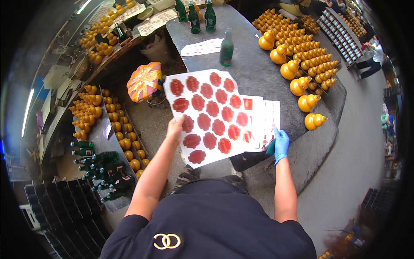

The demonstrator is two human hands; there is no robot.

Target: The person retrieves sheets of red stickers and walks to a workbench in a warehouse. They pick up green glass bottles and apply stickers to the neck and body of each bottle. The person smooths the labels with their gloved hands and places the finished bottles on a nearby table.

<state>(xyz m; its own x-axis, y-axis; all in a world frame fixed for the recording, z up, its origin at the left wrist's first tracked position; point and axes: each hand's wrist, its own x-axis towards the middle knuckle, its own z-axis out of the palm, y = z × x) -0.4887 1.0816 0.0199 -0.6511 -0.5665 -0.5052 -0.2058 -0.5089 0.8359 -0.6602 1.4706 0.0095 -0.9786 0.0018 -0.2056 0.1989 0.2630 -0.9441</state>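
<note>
A white sheet of red labels (210, 100) spans the space before me, tilted at the dial's centre, its far right part overlapping paler printed sheets (270, 113) toward three o'clock. My bare left hand (174, 128), at eight o'clock, pinches its left edge; my gloved right hand (281, 144), near four, is closed on the paler sheets' edge (whether it also grips the dark green piece (271, 148) beside it, I cannot tell). I judge the sheet light, floppy, quick to crease and possibly slick under the glove: best held by bare margins at opposite edges, clear of the red print. Beyond, a green bottle (227, 48) stands past twelve; gourd-shaped amber bottles (290, 70) line two o'clock; a covered stool (145, 82) sits at ten.
</note>
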